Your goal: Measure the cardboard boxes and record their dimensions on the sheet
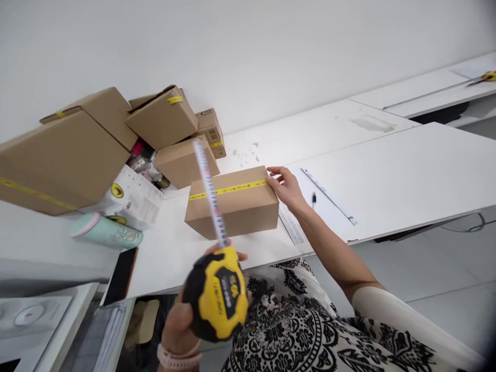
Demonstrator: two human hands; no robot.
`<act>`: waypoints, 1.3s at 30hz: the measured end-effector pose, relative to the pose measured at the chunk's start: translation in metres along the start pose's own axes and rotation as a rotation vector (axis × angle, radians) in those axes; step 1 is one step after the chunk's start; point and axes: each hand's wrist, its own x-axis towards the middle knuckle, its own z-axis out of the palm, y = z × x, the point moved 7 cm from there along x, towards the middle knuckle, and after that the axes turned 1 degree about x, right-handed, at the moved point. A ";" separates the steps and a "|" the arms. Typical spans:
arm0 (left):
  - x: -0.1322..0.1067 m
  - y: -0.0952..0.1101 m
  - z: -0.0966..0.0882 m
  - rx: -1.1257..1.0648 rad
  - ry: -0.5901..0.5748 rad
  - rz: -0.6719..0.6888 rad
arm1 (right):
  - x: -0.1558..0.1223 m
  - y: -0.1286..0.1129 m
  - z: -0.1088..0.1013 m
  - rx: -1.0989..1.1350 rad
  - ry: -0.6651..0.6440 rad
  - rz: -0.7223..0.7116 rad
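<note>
1. Head view shows the left hand (180, 323) at the near side, with its fingers wrapped around a yellow-black tape measure (220, 294); a pale pink band (180, 359) is on this wrist.
2. From the tape measure the white metal blade (209, 191) is pulled out, leaning slightly to the left, and it crosses before the left part of a closed cardboard box (248, 209). I cannot tell if the blade touches it.
3. This box lies on the white table (406, 175), and yellow printed packing tape (246, 187) runs along its top.
4. The right hand (289, 188) touches the right end of the box with bent fingers; whether they grip it, I cannot tell.
5. To the right of this hand lie a ruler (329, 196) and a small black connector (314, 197).
6. On the left are a mint-green tumbler (106, 231), a dark smartphone (121, 274) and a carton with avocado pictures (134, 199).
</note>
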 end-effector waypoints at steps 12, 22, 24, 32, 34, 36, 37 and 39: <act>0.017 -0.055 0.033 -0.153 -0.021 -0.215 | 0.075 -0.008 0.035 -0.006 -0.187 -0.063; 0.015 -0.057 0.047 -0.128 -0.026 -0.229 | 0.073 0.004 0.064 0.024 -0.354 0.116; 0.014 -0.056 0.051 -0.143 0.010 -0.248 | 0.072 0.006 0.065 0.065 -0.365 0.154; 0.009 -0.055 0.056 -0.147 0.097 -0.280 | 0.068 0.003 0.065 0.089 -0.360 0.182; 0.009 -0.056 0.056 -0.151 0.100 -0.277 | 0.068 0.002 0.065 0.090 -0.361 0.180; 0.010 -0.057 0.055 -0.163 0.101 -0.280 | 0.068 0.002 0.065 0.088 -0.361 0.177; 0.010 -0.057 0.055 -0.167 0.102 -0.280 | 0.068 0.002 0.064 0.086 -0.360 0.175; 0.010 -0.058 0.054 -0.164 0.105 -0.281 | 0.068 0.002 0.064 0.081 -0.361 0.171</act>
